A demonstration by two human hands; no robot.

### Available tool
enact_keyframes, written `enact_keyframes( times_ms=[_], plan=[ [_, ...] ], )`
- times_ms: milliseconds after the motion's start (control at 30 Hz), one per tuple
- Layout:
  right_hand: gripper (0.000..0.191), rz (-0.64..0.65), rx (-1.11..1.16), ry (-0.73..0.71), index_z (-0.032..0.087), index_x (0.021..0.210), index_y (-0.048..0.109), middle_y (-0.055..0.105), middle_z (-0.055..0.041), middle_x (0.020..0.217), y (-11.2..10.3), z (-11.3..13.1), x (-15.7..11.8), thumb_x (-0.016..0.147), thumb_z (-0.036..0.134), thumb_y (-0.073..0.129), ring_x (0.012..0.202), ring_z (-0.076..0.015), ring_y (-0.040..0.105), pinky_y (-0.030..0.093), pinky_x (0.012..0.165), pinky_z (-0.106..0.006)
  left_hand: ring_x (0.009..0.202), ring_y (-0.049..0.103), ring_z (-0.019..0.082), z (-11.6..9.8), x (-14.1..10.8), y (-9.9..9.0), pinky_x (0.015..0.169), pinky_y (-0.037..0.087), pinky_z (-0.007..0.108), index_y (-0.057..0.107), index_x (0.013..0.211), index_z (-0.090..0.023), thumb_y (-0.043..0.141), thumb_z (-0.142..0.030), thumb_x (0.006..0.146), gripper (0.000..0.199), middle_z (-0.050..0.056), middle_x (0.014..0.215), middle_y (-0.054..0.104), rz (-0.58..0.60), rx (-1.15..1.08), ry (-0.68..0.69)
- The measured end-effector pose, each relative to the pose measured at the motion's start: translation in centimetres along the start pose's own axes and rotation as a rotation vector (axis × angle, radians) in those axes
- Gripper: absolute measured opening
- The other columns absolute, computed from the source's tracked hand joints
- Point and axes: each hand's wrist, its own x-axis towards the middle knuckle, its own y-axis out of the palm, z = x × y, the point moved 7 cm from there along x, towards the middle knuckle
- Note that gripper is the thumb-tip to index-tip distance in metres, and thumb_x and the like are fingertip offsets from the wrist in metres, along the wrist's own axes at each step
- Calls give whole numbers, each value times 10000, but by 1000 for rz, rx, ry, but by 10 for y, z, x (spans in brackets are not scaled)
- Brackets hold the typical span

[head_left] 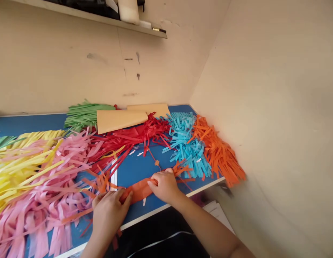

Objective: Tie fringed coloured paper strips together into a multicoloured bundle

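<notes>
An orange paper strip (141,190) with fringed ends lies low over the blue table's front part. My left hand (109,208) pinches its left end between thumb and fingers. Near its right end, my right hand (165,184) grips the strip with curled fingers. Loose orange fringe sticks out beyond both hands. Just behind my right hand, a thin reddish string with a small orange scrap (157,163) lies on the table.
Pink fringe (72,154) and yellow fringe (10,175) cover the left. Red fringe (131,134), green fringe (85,113) and a folded tan sheet (120,120) lie behind. Blue fringe (186,139) and orange fringe (220,154) are at right, by the wall. A shelf (101,17) hangs above.
</notes>
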Motion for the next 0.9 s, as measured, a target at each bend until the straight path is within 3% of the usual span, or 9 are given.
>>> enact_keyframes(
  times_ms=[67, 167, 333, 533, 633, 700, 733, 833, 900],
  plan=[
    [179, 18, 12, -22, 197, 694, 624, 700, 35, 729, 2, 0, 2, 848, 272, 676, 663, -122, 578, 289, 780, -319, 793, 720, 273, 2, -1, 2, 840, 419, 425, 665, 843, -206, 430, -433, 880, 329, 52, 720, 756, -4, -2, -40],
    [149, 22, 29, -41, 202, 707, 632, 708, 36, 748, 2, -1, 0, 838, 257, 678, 676, -128, 584, 288, 788, -320, 808, 724, 262, 4, -3, 3, 900, 402, 434, 663, 942, -200, 416, -447, 884, 354, 62, 740, 769, -24, -16, -74],
    [123, -1, 17, -50, 199, 696, 619, 688, 35, 708, 1, -2, -3, 801, 212, 683, 657, -131, 583, 283, 791, -324, 755, 719, 268, -1, 0, 2, 881, 387, 455, 678, 803, -206, 344, -414, 931, 414, 64, 649, 735, 1, 8, -75],
    [141, 35, -7, -30, 202, 694, 610, 677, 28, 702, 3, -3, -2, 816, 225, 676, 658, -140, 583, 286, 775, -332, 726, 700, 257, -4, -1, 5, 864, 383, 440, 677, 790, -204, 395, -383, 936, 364, 48, 635, 713, 10, 34, -40],
    [92, -25, -58, 15, 212, 812, 628, 690, -13, 810, -6, -2, -6, 823, 262, 704, 776, -195, 602, 301, 816, -363, 809, 670, 279, -4, -2, 0, 876, 374, 460, 673, 845, -200, 444, -362, 933, 294, 69, 756, 725, -95, 99, 1],
    [129, -118, -128, -20, 218, 980, 630, 687, -77, 998, -16, 3, -10, 866, 263, 670, 950, -259, 582, 296, 872, -407, 922, 635, 285, -12, 0, -6, 897, 371, 449, 673, 938, -205, 477, -285, 925, 212, 93, 948, 725, -182, 111, 153],
    [123, -128, -159, -103, 220, 1025, 622, 673, -96, 1054, -17, 9, -11, 904, 241, 619, 1000, -271, 560, 295, 882, -418, 941, 621, 271, -18, 1, -6, 897, 374, 429, 670, 953, -216, 488, -230, 916, 186, 84, 994, 714, -168, 97, 278],
    [183, 45, -193, -482, 211, 914, 628, 673, -84, 959, -5, 27, -18, 948, 128, 468, 908, -233, 551, 319, 817, -384, 801, 612, 211, -36, -4, 0, 847, 394, 377, 652, 852, -221, 534, -173, 889, 133, 23, 843, 689, 36, 60, 640],
    [137, 136, -166, -613, 192, 861, 622, 669, -76, 904, -3, 28, -22, 882, 123, 505, 832, -215, 545, 323, 778, -371, 756, 613, 213, -42, -6, -3, 895, 392, 417, 643, 808, -205, 576, -226, 873, 96, 13, 767, 666, 92, 102, 688]
  ],
)
